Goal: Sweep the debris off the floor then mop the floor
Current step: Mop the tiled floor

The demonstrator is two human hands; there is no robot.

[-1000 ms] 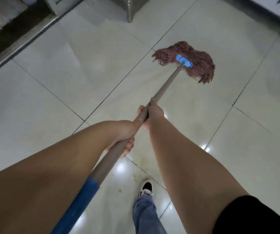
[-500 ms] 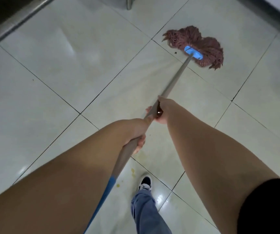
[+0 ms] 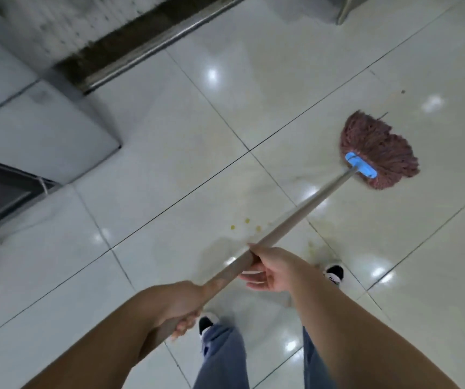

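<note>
A mop with a reddish-brown string head [image 3: 377, 147] and a blue clamp [image 3: 362, 167] lies on the glossy white tiled floor [image 3: 169, 164] at the right. Its long handle [image 3: 296, 217] slants down to me. My left hand [image 3: 180, 307] grips the handle low down. Higher up, my right hand [image 3: 270, 269] holds the handle, its fingers loosely wrapped beneath it. A few small yellow crumbs [image 3: 246, 224] and a faint yellowish wet smear lie on the tiles beside the handle's middle.
A grey appliance or cabinet [image 3: 43, 130] stands at the left, with a dark opening below it. A metal rail and dark threshold [image 3: 141, 43] run along the top. A metal leg [image 3: 346, 9] stands top right. My two shoes [image 3: 334, 272] are on the floor below.
The view has swung to the left and the mop head has swept to the right across the tiles. The grey cabinet and the yellow crumbs have come into view.
</note>
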